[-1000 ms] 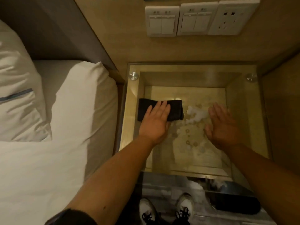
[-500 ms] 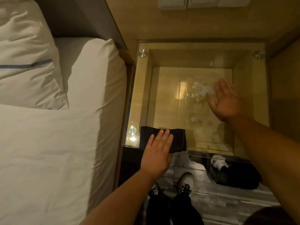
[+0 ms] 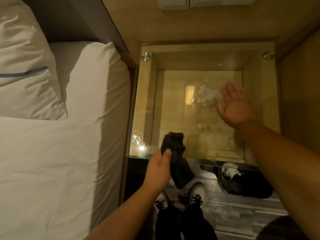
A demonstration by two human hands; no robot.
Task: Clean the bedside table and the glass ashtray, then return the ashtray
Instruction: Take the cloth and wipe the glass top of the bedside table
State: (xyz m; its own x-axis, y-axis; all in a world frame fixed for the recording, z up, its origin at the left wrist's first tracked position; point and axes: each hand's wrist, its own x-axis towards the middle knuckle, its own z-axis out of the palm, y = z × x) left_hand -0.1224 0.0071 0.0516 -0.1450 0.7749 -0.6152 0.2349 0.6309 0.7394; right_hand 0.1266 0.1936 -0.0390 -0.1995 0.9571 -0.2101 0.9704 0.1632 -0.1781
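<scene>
The bedside table (image 3: 145, 101) has a clear glass top over a wooden box frame. White foam and droplets (image 3: 208, 94) sit on the glass at the middle right. My left hand (image 3: 158, 169) grips a dark cloth (image 3: 178, 158) at the table's front edge; the cloth hangs crumpled, half over the edge. My right hand (image 3: 233, 106) lies flat with straight fingers over the glass, just right of the foam. No ashtray is in view.
A bed with white sheet (image 3: 52, 161) and pillow (image 3: 26, 70) lies close on the left. Wall switches (image 3: 190, 2) are above the table. A black bag with white contents (image 3: 245, 184) sits on the floor below the front edge, beside my shoes (image 3: 197, 191).
My left hand dragged the cloth from the middle of the glass to the front edge, then bunched it up and lifted it. My right hand stayed flat near the foam.
</scene>
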